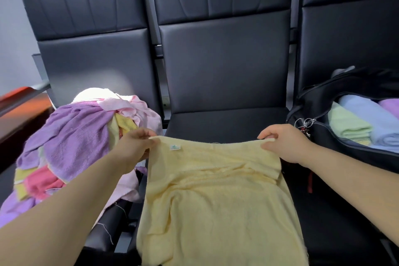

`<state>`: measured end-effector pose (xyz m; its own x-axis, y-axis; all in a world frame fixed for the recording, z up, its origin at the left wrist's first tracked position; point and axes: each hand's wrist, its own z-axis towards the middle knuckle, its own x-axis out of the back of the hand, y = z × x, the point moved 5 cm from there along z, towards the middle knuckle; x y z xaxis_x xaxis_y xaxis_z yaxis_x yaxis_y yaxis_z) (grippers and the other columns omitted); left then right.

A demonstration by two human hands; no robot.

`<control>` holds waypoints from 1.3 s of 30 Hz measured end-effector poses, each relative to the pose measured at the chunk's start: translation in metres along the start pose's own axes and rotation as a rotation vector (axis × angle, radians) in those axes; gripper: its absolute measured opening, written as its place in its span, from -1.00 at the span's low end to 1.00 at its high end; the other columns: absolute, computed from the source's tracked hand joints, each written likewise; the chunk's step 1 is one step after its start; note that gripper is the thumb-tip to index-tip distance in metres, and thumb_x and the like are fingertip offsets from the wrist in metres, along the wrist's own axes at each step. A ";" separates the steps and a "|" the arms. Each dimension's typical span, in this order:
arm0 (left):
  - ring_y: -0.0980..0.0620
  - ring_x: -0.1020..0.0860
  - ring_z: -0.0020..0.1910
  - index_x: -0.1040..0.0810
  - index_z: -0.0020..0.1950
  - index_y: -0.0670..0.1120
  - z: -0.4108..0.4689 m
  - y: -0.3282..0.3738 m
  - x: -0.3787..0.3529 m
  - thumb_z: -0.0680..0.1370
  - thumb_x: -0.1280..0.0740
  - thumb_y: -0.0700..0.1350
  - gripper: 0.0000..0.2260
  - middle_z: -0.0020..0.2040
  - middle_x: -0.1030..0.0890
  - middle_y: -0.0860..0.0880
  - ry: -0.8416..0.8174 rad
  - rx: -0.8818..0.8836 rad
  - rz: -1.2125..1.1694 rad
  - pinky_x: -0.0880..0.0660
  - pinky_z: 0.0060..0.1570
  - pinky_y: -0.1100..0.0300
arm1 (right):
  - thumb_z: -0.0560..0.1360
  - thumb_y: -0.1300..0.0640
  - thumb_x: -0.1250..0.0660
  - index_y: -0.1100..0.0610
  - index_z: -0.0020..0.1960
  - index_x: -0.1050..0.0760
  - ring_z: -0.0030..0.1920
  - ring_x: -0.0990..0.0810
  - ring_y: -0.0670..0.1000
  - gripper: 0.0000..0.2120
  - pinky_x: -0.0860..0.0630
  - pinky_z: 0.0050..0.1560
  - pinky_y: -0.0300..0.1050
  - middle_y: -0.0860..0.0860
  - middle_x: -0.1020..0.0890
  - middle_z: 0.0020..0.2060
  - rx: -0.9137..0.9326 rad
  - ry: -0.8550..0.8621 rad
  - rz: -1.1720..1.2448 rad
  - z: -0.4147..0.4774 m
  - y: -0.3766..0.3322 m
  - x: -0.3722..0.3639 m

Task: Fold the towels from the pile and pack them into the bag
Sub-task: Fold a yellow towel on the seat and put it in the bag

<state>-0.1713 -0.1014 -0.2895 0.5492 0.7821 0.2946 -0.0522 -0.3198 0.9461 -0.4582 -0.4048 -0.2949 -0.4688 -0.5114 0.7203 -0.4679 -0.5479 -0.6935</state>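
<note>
A pale yellow towel [218, 196] hangs spread in front of me over the front of the middle seat. My left hand [135, 147] pinches its top left corner and my right hand [285, 143] pinches its top right corner. A small label shows near the top left edge. On the left seat lies the pile of towels [79, 142], purple, pink, yellow and white. An open black bag [345, 151] rests on the right seat, with folded green, blue and purple towels [367, 123] inside.
A row of black padded chairs [224, 67] stands ahead against a pale wall. A dark reddish table edge [19, 110] shows at the far left. Keys [305, 125] hang at the bag's near left corner.
</note>
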 end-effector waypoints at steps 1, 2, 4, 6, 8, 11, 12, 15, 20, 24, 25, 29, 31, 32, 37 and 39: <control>-0.10 -0.54 -0.14 -0.65 -0.11 -0.10 -0.005 0.002 0.006 0.55 -0.46 -0.24 -0.93 -0.14 -0.60 -0.14 0.011 0.000 -0.042 -0.60 0.02 -0.05 | 0.44 0.14 -0.52 -0.09 -0.04 -0.68 -0.07 -0.65 -0.10 -0.84 -0.54 -0.08 -0.22 -0.13 -0.70 -0.14 -0.005 0.029 0.057 -0.004 -0.003 0.004; -0.09 -0.55 -0.13 -0.65 -0.11 -0.08 -0.011 0.005 0.011 0.54 -0.47 -0.23 -0.92 -0.11 -0.60 -0.14 0.022 -0.001 -0.082 -0.60 0.02 -0.03 | 0.43 0.12 -0.55 -0.09 -0.05 -0.69 -0.07 -0.65 -0.08 -0.85 -0.57 -0.05 -0.18 -0.11 -0.71 -0.13 -0.006 0.047 0.109 -0.008 -0.006 0.008; -0.07 -0.55 -0.14 -0.64 -0.10 -0.07 -0.021 0.010 0.019 0.54 -0.48 -0.23 -0.92 -0.12 -0.60 -0.12 0.046 -0.007 -0.183 -0.58 -0.06 0.04 | 0.42 0.09 -0.58 -0.09 -0.06 -0.71 -0.04 -0.67 -0.04 -0.86 -0.61 0.03 -0.11 -0.07 -0.72 -0.12 0.003 0.054 0.206 -0.016 -0.011 0.014; -0.05 -0.53 -0.18 -0.62 -0.09 -0.08 -0.032 0.014 0.026 0.53 -0.48 -0.23 -0.91 -0.15 -0.59 -0.10 0.070 -0.032 -0.238 -0.55 -0.11 0.10 | 0.43 0.10 -0.58 -0.06 -0.05 -0.71 -0.05 -0.68 -0.04 -0.87 -0.58 -0.02 -0.16 -0.05 -0.73 -0.13 0.016 0.066 0.279 -0.025 -0.017 0.020; -0.03 -0.51 -0.21 -0.61 -0.10 -0.11 -0.042 0.019 0.030 0.51 -0.51 -0.23 -0.90 -0.18 -0.58 -0.10 0.093 -0.078 -0.216 -0.52 -0.13 0.10 | 0.44 0.13 -0.58 -0.01 -0.05 -0.71 -0.08 -0.66 -0.03 -0.88 -0.52 -0.09 -0.21 -0.04 -0.73 -0.15 0.027 0.091 0.328 -0.032 -0.021 0.025; -0.04 -0.52 -0.24 -0.63 -0.08 -0.21 -0.050 0.027 0.033 0.48 -0.54 -0.24 -0.88 -0.20 -0.58 -0.13 0.125 -0.129 -0.106 -0.53 -0.11 0.04 | 0.44 0.14 -0.59 -0.02 -0.05 -0.71 -0.05 -0.65 0.01 -0.87 -0.55 -0.02 -0.13 0.01 -0.72 -0.11 0.011 0.109 0.367 -0.033 -0.025 0.030; -0.04 -0.53 -0.24 -0.64 -0.08 -0.21 -0.050 0.031 0.032 0.48 -0.53 -0.24 -0.89 -0.21 -0.60 -0.13 0.132 -0.145 -0.079 -0.54 -0.11 0.05 | 0.44 0.13 -0.59 -0.02 -0.05 -0.71 -0.03 -0.65 0.02 -0.87 -0.57 0.02 -0.09 0.02 -0.71 -0.10 -0.001 0.115 0.368 -0.031 -0.027 0.032; -0.03 -0.50 -0.31 -0.67 -0.12 -0.16 -0.044 0.047 0.031 0.49 -0.49 -0.27 -0.96 -0.29 -0.60 -0.06 0.194 -0.183 -0.004 -0.51 -0.21 0.15 | 0.46 0.12 -0.57 -0.05 -0.06 -0.70 -0.03 -0.61 0.02 -0.88 -0.51 0.00 -0.12 -0.01 -0.67 -0.10 -0.019 0.128 0.342 -0.019 -0.039 0.040; -0.05 -0.53 -0.34 -0.72 -0.08 -0.10 -0.018 0.101 0.057 0.46 -0.53 -0.17 -0.94 -0.24 -0.68 -0.09 0.301 -0.179 -0.040 -0.58 -0.25 0.05 | 0.45 0.09 -0.57 -0.06 -0.06 -0.71 0.04 -0.63 0.00 -0.90 -0.56 0.03 -0.09 -0.07 -0.69 -0.08 0.005 0.218 0.394 0.014 -0.090 0.089; -0.11 -0.64 -0.14 -0.72 -0.06 -0.07 -0.004 0.189 0.085 0.47 -0.55 -0.18 -0.92 -0.07 -0.71 -0.14 0.328 -0.314 -0.192 -0.66 0.01 -0.03 | 0.45 0.06 -0.55 -0.07 -0.02 -0.72 0.06 -0.64 -0.04 -0.88 -0.59 0.07 -0.08 -0.12 -0.70 -0.03 0.116 0.349 0.444 0.031 -0.152 0.159; -0.11 -0.65 -0.11 -0.72 -0.05 -0.08 -0.006 0.211 0.088 0.49 -0.54 -0.19 -0.93 -0.06 -0.71 -0.14 0.319 -0.360 -0.223 -0.66 0.02 -0.02 | 0.46 0.06 -0.53 -0.06 0.01 -0.72 0.05 -0.62 -0.06 -0.87 -0.56 0.00 -0.13 -0.14 -0.69 -0.03 0.153 0.381 0.441 0.031 -0.165 0.176; -0.10 -0.64 -0.06 -0.68 0.05 -0.15 -0.024 0.257 0.089 0.55 -0.48 -0.21 -0.90 -0.03 -0.68 -0.14 0.238 -0.477 -0.268 -0.62 0.00 0.03 | 0.49 0.03 -0.52 -0.07 0.03 -0.69 -0.01 -0.59 -0.09 -0.88 -0.46 -0.17 -0.17 -0.16 -0.66 -0.04 0.256 0.443 0.464 0.024 -0.187 0.216; -0.08 -0.62 -0.11 -0.67 0.03 -0.19 -0.031 0.254 0.081 0.56 -0.45 -0.25 -0.93 -0.07 -0.67 -0.14 0.206 -0.487 -0.264 -0.62 -0.02 0.05 | 0.49 0.04 -0.52 -0.10 -0.01 -0.70 0.03 -0.62 -0.06 -0.90 -0.53 -0.08 -0.14 -0.15 -0.69 -0.03 0.260 0.418 0.440 0.023 -0.177 0.215; -0.08 -0.61 -0.14 -0.66 0.01 -0.21 -0.032 0.246 0.077 0.56 -0.44 -0.28 -0.94 -0.09 -0.65 -0.15 0.188 -0.476 -0.261 -0.62 -0.07 0.07 | 0.47 0.05 -0.52 -0.11 -0.03 -0.72 0.06 -0.63 -0.06 -0.91 -0.58 0.00 -0.09 -0.14 -0.70 -0.03 0.251 0.399 0.429 0.023 -0.168 0.211; -0.06 -0.55 -0.27 -0.62 -0.04 -0.25 -0.047 0.156 0.043 0.57 -0.36 -0.34 -0.95 -0.18 -0.58 -0.18 -0.052 -0.275 -0.305 -0.57 -0.34 0.18 | 0.45 0.15 -0.56 -0.02 -0.06 -0.74 -0.11 -0.66 -0.03 -0.90 -0.56 -0.12 -0.11 0.00 -0.74 -0.12 0.159 0.131 0.405 0.004 -0.099 0.159; -0.02 -0.52 -0.32 -0.61 -0.11 -0.22 -0.058 0.108 0.030 0.57 -0.35 -0.34 -0.91 -0.23 -0.55 -0.16 -0.178 -0.172 -0.275 -0.52 -0.37 0.20 | 0.46 0.18 -0.55 0.04 -0.04 -0.74 -0.18 -0.64 0.00 -0.90 -0.53 -0.17 -0.12 0.12 -0.74 -0.11 0.101 -0.058 0.343 -0.010 -0.068 0.127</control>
<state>-0.2088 -0.0809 -0.1708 0.6977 0.7163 0.0128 -0.0139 -0.0043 0.9999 -0.4938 -0.4255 -0.1567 -0.5411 -0.7120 0.4475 -0.2126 -0.3991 -0.8919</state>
